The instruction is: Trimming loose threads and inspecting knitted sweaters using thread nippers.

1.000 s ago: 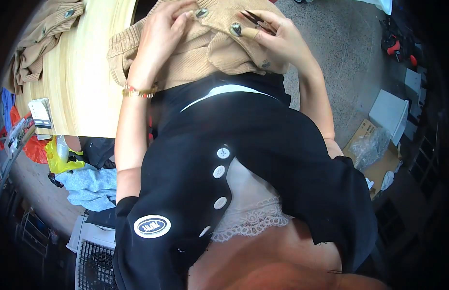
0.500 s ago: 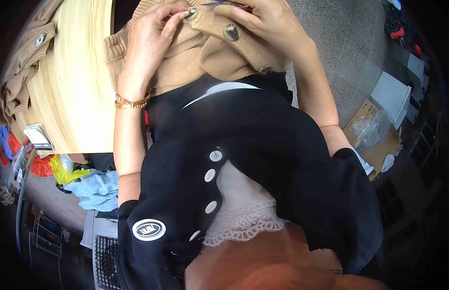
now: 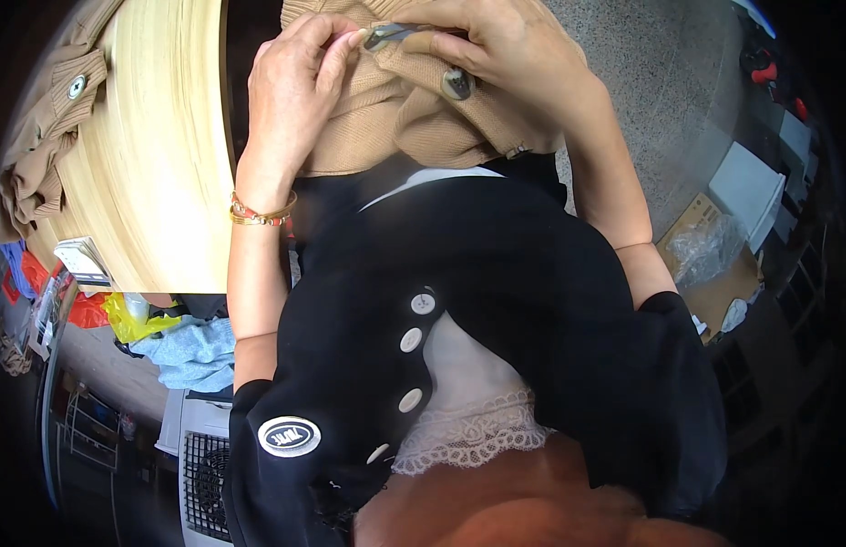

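A tan knit cardigan (image 3: 359, 137) lies bunched over my lap at the top of the head view. My left hand (image 3: 300, 82) pinches its edge between thumb and fingertips, beside a button partly hidden there. My right hand (image 3: 523, 59) is closed around small dark scissors (image 3: 391, 33), most of which its fingers cover. Their blades reach left across the knit, right by my left fingertips and that button. Another large mottled brown button (image 3: 457, 84) sits on the cardigan just below my right fingers.
At left, a light wooden table (image 3: 168, 137) bears another tan knit piece (image 3: 63, 118) and a stack of cards (image 3: 81, 260). Below it are plastic bags (image 3: 136, 317) and a light blue cloth (image 3: 190, 354). Cardboard (image 3: 719, 283) with clear plastic lies on the floor at right.
The scissors in my right hand have come down to the button by my left fingertips. My left hand keeps its pinch. The whole view has shifted slightly.
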